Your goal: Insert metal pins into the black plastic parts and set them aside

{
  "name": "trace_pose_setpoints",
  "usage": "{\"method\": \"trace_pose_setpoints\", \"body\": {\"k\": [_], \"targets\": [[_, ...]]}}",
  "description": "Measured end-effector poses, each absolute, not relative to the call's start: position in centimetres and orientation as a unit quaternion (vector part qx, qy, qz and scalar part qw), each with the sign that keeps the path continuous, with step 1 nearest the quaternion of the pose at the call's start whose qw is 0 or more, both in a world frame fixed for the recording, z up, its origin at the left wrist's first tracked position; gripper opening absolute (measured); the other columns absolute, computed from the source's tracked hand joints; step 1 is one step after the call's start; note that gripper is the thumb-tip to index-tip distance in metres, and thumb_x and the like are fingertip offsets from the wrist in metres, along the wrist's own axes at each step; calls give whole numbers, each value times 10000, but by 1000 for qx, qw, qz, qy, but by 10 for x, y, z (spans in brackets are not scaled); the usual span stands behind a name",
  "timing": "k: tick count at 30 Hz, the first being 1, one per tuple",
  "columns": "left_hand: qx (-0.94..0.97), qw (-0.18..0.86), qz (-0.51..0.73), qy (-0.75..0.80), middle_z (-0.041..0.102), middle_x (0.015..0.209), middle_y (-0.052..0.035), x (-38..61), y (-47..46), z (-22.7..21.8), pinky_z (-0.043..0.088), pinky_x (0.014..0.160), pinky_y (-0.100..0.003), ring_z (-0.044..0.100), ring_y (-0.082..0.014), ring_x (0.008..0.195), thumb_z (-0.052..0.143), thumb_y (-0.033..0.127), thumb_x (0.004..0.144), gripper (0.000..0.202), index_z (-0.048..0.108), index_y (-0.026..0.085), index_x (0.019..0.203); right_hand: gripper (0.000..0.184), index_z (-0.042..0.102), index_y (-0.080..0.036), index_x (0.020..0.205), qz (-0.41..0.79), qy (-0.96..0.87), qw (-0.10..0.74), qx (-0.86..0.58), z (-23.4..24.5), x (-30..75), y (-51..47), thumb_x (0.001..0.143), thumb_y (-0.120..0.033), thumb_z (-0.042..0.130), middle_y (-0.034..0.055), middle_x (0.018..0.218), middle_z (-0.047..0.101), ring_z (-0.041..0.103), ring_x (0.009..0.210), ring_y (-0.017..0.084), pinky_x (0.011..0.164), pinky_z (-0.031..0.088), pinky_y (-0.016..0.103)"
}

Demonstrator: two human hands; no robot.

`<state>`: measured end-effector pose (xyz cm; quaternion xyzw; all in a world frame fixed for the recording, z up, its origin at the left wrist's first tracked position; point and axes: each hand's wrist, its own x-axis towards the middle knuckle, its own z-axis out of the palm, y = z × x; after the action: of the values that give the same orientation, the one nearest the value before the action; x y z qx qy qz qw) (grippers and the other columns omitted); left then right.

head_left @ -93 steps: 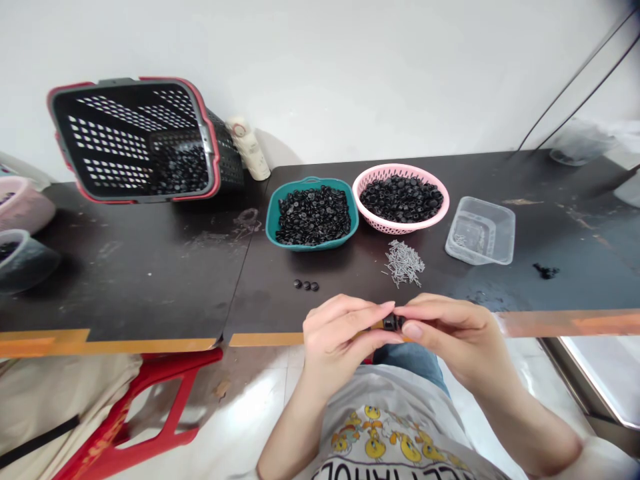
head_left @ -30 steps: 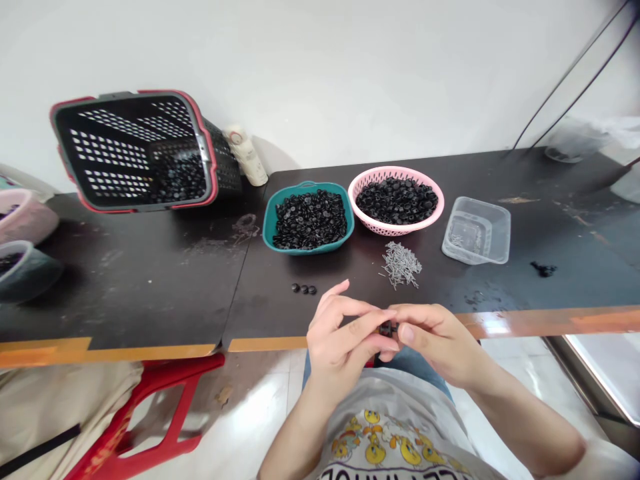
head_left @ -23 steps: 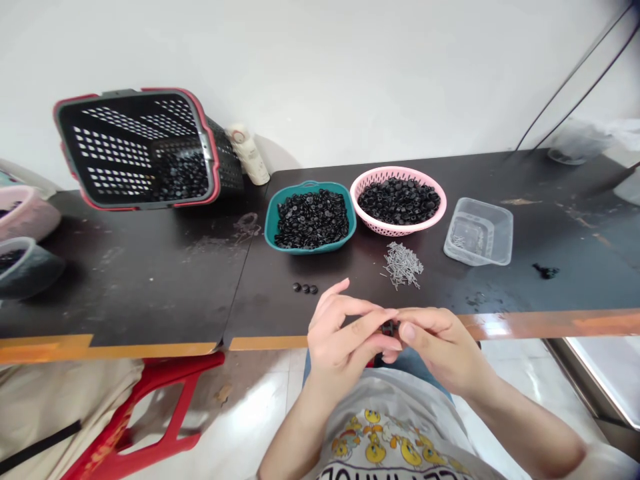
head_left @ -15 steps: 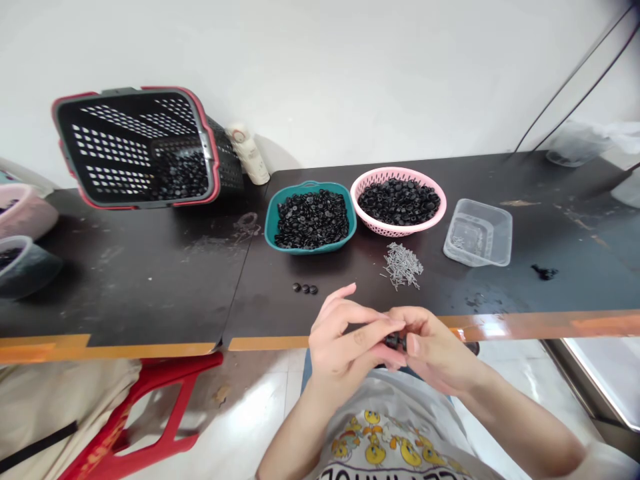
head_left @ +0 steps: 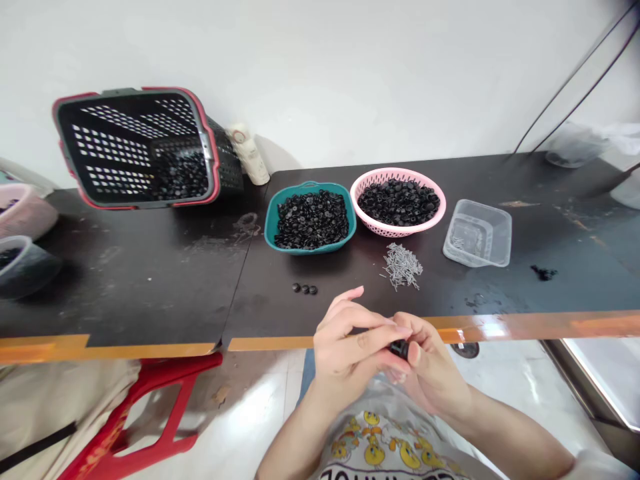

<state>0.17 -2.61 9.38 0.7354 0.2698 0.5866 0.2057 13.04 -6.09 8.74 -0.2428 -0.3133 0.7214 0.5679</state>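
My left hand [head_left: 350, 343] and my right hand [head_left: 433, 370] meet just below the table's front edge, both pinching one small black plastic part [head_left: 399, 348] between fingertips and thumbs. The left forefinger sticks up a little. On the dark table [head_left: 150, 280] beyond them lie a loose pile of small metal pins [head_left: 403, 265] and three small black parts [head_left: 305, 289] in a row. Further back stand a teal basket [head_left: 270, 223] and a pink basket [head_left: 397, 231], each full of black parts.
A clear plastic tub [head_left: 479, 233] sits right of the pink basket. A black and red crate [head_left: 135, 147] lies tipped on its side at the back left, with a white bottle [head_left: 249, 157] beside it. Bowls [head_left: 23, 263] stand at the far left. A red stool [head_left: 145, 407] is under the table.
Both hands have drawn back toward my body and dropped slightly below the table edge, still pinching the black part; my right hand has turned more under it.
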Motion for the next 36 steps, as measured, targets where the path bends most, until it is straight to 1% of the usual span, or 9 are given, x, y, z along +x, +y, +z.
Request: {"method": "trace_pose_setpoints", "body": {"k": [5, 8, 11, 15, 20, 23, 26, 31, 36], "targets": [[732, 220, 590, 260, 719, 834, 22, 3, -26, 95, 530, 1030, -401, 661, -116, 721, 719, 407, 869, 187, 774, 261, 973, 539, 408, -203, 607, 702, -317, 591, -240, 87, 126, -61, 776, -520, 810, -79, 488, 427, 356, 406, 58, 422, 341, 177], [732, 219, 589, 263, 725, 821, 23, 2, -26, 95, 536, 1023, -407, 664, -118, 711, 724, 410, 868, 190, 770, 254, 967, 543, 416, -211, 609, 692, -318, 594, -257, 86, 123, -60, 759, -557, 807, -75, 494, 425, 347, 403, 64, 415, 351, 190], [738, 202, 582, 277, 732, 841, 19, 0, -25, 97, 537, 1024, -425, 673, -124, 715, 728, 376, 877, 166, 768, 268, 998, 495, 500, -214, 646, 712, -303, 576, -263, 82, 122, -60, 753, -600, 791, -66, 499, 437, 384, 425, 86, 441, 407, 213], [745, 186, 578, 275, 730, 844, 17, -3, -22, 97, 521, 1043, -427, 673, -119, 720, 757, 382, 848, 205, 763, 244, 999, 408, 660, -202, 760, 745, -282, 552, -246, 76, 125, -59, 766, -588, 789, -12, 630, 573, 505, 530, 109, 526, 470, 233], [750, 183, 569, 285, 723, 826, 17, -6, -19, 90, 528, 1030, -443, 679, -127, 720, 770, 409, 829, 236, 761, 253, 1007, 386, 751, -199, 841, 768, -284, 523, -239, 72, 134, -54, 744, -567, 818, -15, 628, 572, 492, 546, 111, 542, 457, 237], [767, 188, 545, 282, 728, 841, 1, -9, -17, 84, 523, 1029, -438, 687, -132, 738, 750, 412, 848, 247, 761, 237, 1022, 332, 731, -198, 790, 806, -248, 488, -227, 69, 141, -49, 700, -480, 882, -42, 617, 541, 452, 538, 86, 561, 432, 214], [781, 199, 521, 281, 731, 854, -8, -14, -14, 78, 524, 1022, -419, 694, -127, 751, 734, 357, 876, 213, 759, 217, 1035, 347, 670, -182, 725, 834, -217, 454, -228, 63, 146, -46, 672, -424, 913, -60, 591, 514, 409, 524, 69, 563, 403, 197], [790, 219, 499, 280, 725, 818, 8, -20, -13, 72, 540, 1003, -409, 685, -119, 720, 757, 361, 852, 219, 766, 244, 1038, 412, 587, -174, 668, 823, -247, 436, -269, 55, 150, -44, 700, -455, 888, -67, 515, 495, 379, 487, 69, 526, 348, 201], [800, 204, 485, 289, 743, 845, 13, -25, -11, 67, 544, 1000, -407, 691, -124, 742, 723, 322, 888, 217, 751, 286, 1100, 422, 548, -181, 661, 774, -287, 462, -323, 55, 146, -42, 704, -438, 880, -71, 511, 493, 363, 474, 70, 507, 299, 213]]}}
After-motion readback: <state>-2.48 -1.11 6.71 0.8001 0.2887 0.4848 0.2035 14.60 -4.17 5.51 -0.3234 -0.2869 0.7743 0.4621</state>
